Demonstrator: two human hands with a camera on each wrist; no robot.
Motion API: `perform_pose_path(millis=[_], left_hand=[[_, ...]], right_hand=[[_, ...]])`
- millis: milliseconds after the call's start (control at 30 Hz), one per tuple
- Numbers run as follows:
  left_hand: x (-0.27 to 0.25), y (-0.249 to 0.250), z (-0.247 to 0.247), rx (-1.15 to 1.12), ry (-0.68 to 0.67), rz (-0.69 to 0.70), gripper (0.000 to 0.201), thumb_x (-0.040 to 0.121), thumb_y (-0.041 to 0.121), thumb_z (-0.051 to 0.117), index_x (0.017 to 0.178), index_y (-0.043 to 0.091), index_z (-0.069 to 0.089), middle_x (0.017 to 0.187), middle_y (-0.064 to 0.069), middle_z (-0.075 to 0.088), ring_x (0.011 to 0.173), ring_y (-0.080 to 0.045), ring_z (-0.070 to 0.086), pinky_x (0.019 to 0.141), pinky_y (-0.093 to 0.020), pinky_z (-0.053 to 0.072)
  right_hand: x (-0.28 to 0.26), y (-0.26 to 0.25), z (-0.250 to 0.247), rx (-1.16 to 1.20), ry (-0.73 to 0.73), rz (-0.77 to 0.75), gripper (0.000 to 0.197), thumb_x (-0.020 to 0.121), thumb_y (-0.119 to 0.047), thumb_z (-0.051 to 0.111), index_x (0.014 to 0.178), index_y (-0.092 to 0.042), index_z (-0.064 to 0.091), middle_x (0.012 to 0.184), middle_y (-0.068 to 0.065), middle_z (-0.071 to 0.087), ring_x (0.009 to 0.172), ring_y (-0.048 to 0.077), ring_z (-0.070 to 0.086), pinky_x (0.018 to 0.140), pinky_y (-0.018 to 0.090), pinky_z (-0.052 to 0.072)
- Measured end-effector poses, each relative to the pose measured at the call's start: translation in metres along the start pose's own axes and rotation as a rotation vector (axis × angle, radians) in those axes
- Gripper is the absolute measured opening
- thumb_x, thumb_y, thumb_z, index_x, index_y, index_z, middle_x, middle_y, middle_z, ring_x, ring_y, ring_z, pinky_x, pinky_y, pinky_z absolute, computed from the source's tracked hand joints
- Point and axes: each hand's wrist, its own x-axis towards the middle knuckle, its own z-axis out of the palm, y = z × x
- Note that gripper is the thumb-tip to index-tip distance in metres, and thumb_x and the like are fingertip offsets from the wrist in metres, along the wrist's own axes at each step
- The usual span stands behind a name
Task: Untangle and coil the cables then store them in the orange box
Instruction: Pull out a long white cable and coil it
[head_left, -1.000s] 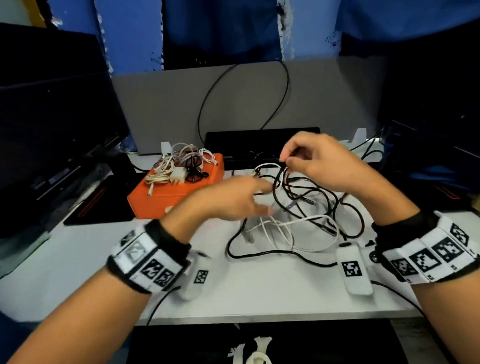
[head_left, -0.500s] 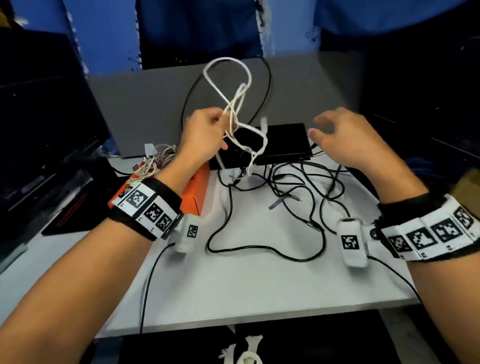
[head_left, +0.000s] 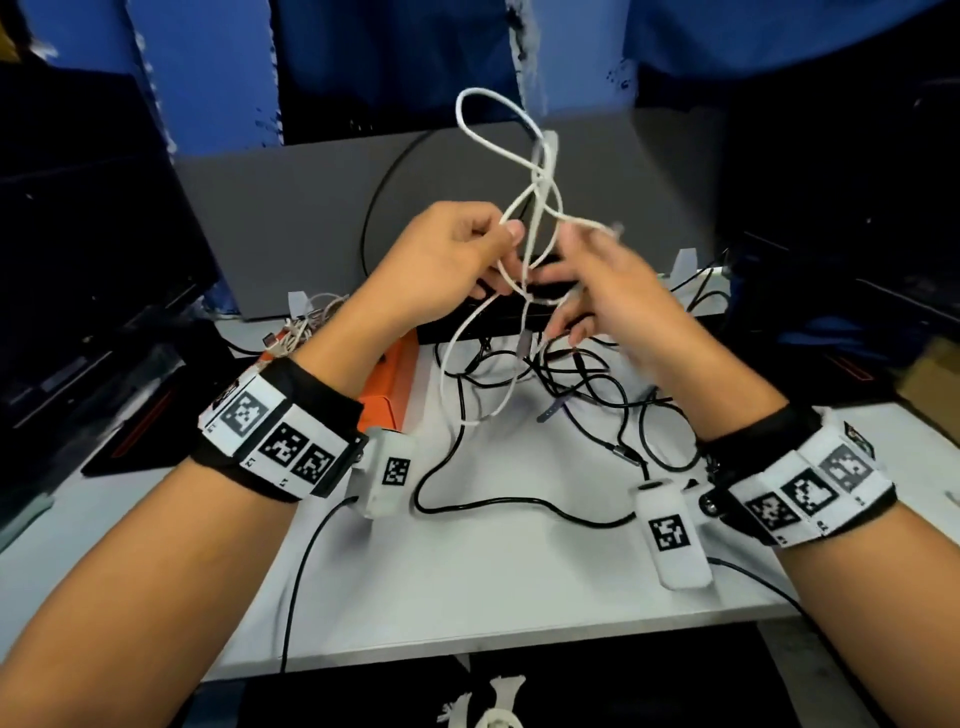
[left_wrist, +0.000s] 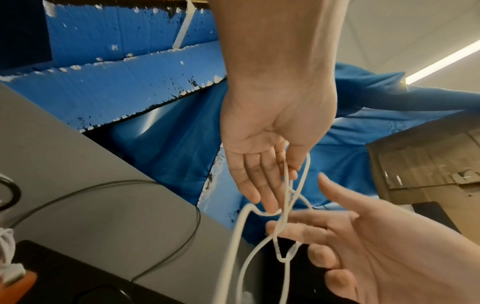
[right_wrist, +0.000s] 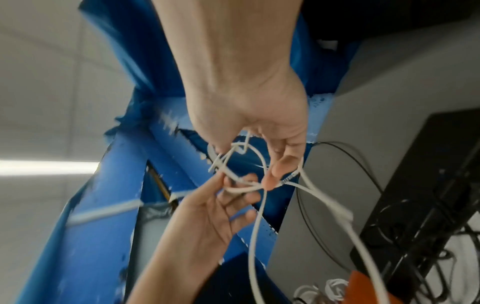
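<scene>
Head view, nearest first: bare white table (head_left: 467, 582) at the near edge; on it, further in, the black cables (head_left: 587, 384) lie in a loose tangle, one strand trailing toward the near edge; to their left sits the orange box (head_left: 392, 387), largely hidden by the left forearm, with pale cables (head_left: 306, 325) already heaped on it.

Above the tangle both hands meet on the white cable (head_left: 540, 176), which is lifted clear of the table; its loops rise above the hands and a long bight hangs down to the tabletop. The left hand (head_left: 447, 265) has thumb and forefinger closed on a strand; the left wrist view shows its other fingers fairly straight. The right hand (head_left: 597, 291) is blurred in the head view; the right wrist view shows its thumb and fingertips (right_wrist: 271, 181) pinching the cable at the crossing, near a connector (right_wrist: 342, 214).

Judged step: untangling the white cable, coiling not yet begun. Next, probably, the crossing must be loosened and the free end drawn through; only then wound into a coil and carried left to the box; the black cables remain.

Beyond stand a black device (head_left: 498, 317) and a grey panel (head_left: 291, 218).
</scene>
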Motion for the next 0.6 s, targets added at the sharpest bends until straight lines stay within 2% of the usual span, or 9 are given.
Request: perform_pose_path(millis=[67, 167, 233, 333, 400, 433, 467, 533, 600], left_hand=[[-0.005, 0.001, -0.004, -0.058, 0.015, -0.061, 0.034, 0.107, 0.026, 0.05, 0.077, 0.013, 0.059, 0.092, -0.008, 0.079, 0.093, -0.026, 0.075, 0.08, -0.043, 0.058], [-0.014, -0.002, -0.005, -0.158, -0.036, -0.129, 0.041, 0.107, 0.027, 0.051, 0.07, 0.009, 0.055, 0.089, -0.014, 0.076, 0.089, -0.024, 0.073, 0.082, -0.047, 0.061], [-0.019, -0.007, -0.009, -0.324, 0.085, -0.168, 0.042, 0.106, 0.025, 0.052, 0.068, 0.008, 0.053, 0.075, -0.013, 0.071, 0.08, -0.028, 0.073, 0.079, -0.047, 0.062], [-0.021, -0.016, -0.017, -0.521, 0.36, -0.211, 0.038, 0.104, 0.021, 0.055, 0.067, 0.011, 0.052, 0.059, -0.005, 0.062, 0.066, -0.031, 0.072, 0.074, -0.045, 0.063], [-0.022, -0.018, -0.018, -0.516, 0.449, -0.226, 0.034, 0.104, 0.022, 0.055, 0.072, 0.012, 0.054, 0.057, -0.003, 0.059, 0.057, -0.027, 0.068, 0.067, -0.041, 0.062], [-0.022, -0.019, -0.02, -0.528, 0.501, -0.237, 0.03, 0.104, 0.022, 0.054, 0.076, 0.012, 0.057, 0.056, -0.001, 0.058, 0.054, -0.025, 0.067, 0.065, -0.04, 0.061], [-0.023, -0.021, -0.022, -0.528, 0.559, -0.245, 0.025, 0.105, 0.022, 0.053, 0.083, 0.012, 0.06, 0.055, 0.001, 0.058, 0.052, -0.023, 0.065, 0.064, -0.039, 0.061], [-0.023, -0.024, -0.026, -0.462, 0.633, -0.245, 0.023, 0.105, 0.024, 0.051, 0.09, 0.013, 0.064, 0.056, 0.003, 0.059, 0.052, -0.021, 0.065, 0.061, -0.039, 0.06], [-0.024, -0.025, -0.026, -0.372, 0.565, -0.226, 0.027, 0.105, 0.028, 0.05, 0.084, 0.015, 0.062, 0.056, 0.001, 0.055, 0.052, -0.023, 0.066, 0.051, -0.033, 0.053]], right_hand=[[0.006, -0.002, -0.016, 0.253, 0.114, 0.086, 0.04, 0.108, -0.051, 0.043, 0.137, -0.024, 0.048, 0.113, 0.003, 0.076, 0.059, 0.017, 0.065, 0.054, 0.027, 0.051], [0.017, 0.001, -0.038, 0.548, 0.134, 0.141, 0.032, 0.11, -0.037, 0.044, 0.129, -0.016, 0.059, 0.104, 0.0, 0.079, 0.056, 0.009, 0.06, 0.052, 0.021, 0.048], [0.024, 0.001, -0.053, 0.778, 0.24, 0.134, 0.022, 0.11, -0.026, 0.043, 0.112, -0.021, 0.064, 0.094, -0.007, 0.078, 0.055, 0.004, 0.058, 0.051, 0.017, 0.045], [0.031, -0.001, -0.076, 1.103, 0.466, 0.039, 0.028, 0.11, -0.012, 0.038, 0.096, -0.018, 0.061, 0.065, -0.006, 0.068, 0.044, 0.004, 0.049, 0.043, 0.017, 0.038], [0.032, -0.003, -0.09, 1.173, 0.548, -0.01, 0.031, 0.109, -0.008, 0.035, 0.09, -0.016, 0.058, 0.059, -0.005, 0.06, 0.041, 0.006, 0.046, 0.041, 0.018, 0.035], [0.031, -0.002, -0.097, 1.188, 0.581, -0.039, 0.031, 0.109, -0.008, 0.036, 0.089, -0.015, 0.058, 0.062, -0.004, 0.06, 0.042, 0.007, 0.047, 0.041, 0.019, 0.036], [0.031, -0.001, -0.105, 1.2, 0.621, -0.069, 0.028, 0.108, -0.009, 0.038, 0.091, -0.015, 0.059, 0.069, -0.003, 0.064, 0.044, 0.007, 0.049, 0.043, 0.019, 0.038], [0.029, 0.002, -0.12, 1.176, 0.697, -0.128, 0.016, 0.108, -0.015, 0.043, 0.109, -0.017, 0.059, 0.087, -0.002, 0.072, 0.05, 0.009, 0.055, 0.048, 0.02, 0.042], [0.026, -0.001, -0.118, 1.016, 0.672, -0.122, 0.015, 0.106, -0.021, 0.049, 0.118, -0.02, 0.058, 0.086, -0.005, 0.073, 0.053, 0.01, 0.054, 0.052, 0.021, 0.042]])
